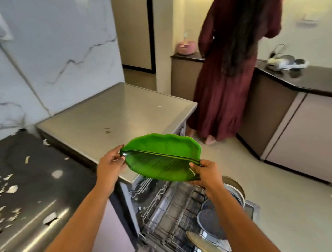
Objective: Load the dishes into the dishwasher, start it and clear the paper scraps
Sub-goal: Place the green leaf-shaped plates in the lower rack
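A green leaf-shaped plate [159,157] is held level above the open dishwasher. My left hand [110,164] pinches its left tip and my right hand [207,173] grips its right end. Below them the pulled-out wire rack [173,211] of the dishwasher holds several plates [209,220] and a steel bowl [233,190] on its right side. White paper scraps [11,188] lie scattered over the dark counter [37,164] at the left.
A steel worktop [122,110] sits over the dishwasher, behind the plate. A person in a long maroon dress [225,80] stands at the far black counter [315,80], back turned. A pink pot [186,47] and a dish rack [285,63] are on that counter.
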